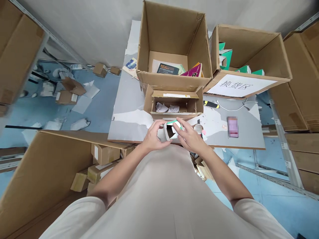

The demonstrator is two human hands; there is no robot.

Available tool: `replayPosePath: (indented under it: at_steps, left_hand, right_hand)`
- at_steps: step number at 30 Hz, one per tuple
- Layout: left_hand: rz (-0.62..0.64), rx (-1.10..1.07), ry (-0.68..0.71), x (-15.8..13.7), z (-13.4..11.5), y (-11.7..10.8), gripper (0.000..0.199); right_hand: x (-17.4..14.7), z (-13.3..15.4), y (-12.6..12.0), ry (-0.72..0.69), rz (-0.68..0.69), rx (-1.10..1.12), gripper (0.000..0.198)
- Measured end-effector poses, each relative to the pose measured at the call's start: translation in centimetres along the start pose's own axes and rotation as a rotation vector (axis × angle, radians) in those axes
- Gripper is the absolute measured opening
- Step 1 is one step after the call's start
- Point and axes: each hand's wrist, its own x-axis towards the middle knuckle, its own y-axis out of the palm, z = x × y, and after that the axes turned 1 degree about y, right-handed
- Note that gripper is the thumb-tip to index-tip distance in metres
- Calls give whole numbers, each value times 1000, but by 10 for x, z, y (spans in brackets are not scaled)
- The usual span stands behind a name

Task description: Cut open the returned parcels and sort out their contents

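Green-edged box [170,130] is partly hidden by right-hand fingers [179,130].

shirt [161,192]: pale off-white, plain, loose front, faint vertical line low near the middle | sleeves [83,210]: short, matching pale cloth, rounded openings | forearms [122,172]: bare

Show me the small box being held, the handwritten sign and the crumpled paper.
Small box [166,132]: head view, on its left side.
Handwritten sign [241,85]: head view, on its writing.
Crumpled paper [161,108]: head view, on its left piece.
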Motion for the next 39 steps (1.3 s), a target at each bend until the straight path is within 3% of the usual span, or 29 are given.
replayPosePath:
  at_steps: [3,8,14,21,24,29,33,39]
  left_hand:
    - [16,-17,12,1,3,-1,68]
    - [49,20,83,1,10,-3,90]
    - [167,287,282,6,13,-4,70]
    - [211,261,357,6,8,-4,68]
    - [193,219,365,5,7,-2,71]
    - [140,122,356,-3,10,3,77]
    - [127,120,339,-7,10,6,62]
    - [102,150,324,-3,8,5,51]
  right_hand:
    - [-1,-4,-1,-10,53,58,57]
    - [-2,-15,0,-24,54,158,61]
    - [-5,-20,7,-50,-58,174,69]
    - [-2,-18,0,-1,-152,241,80]
    - [1,-16,-9,18,-139,238,77]
    - [1,-11,-19,-86,-86,67,60]
    - [-2,-12,-16,-67,-178,5,52]
    - [-7,-15,-11,-2,-193,133,58]
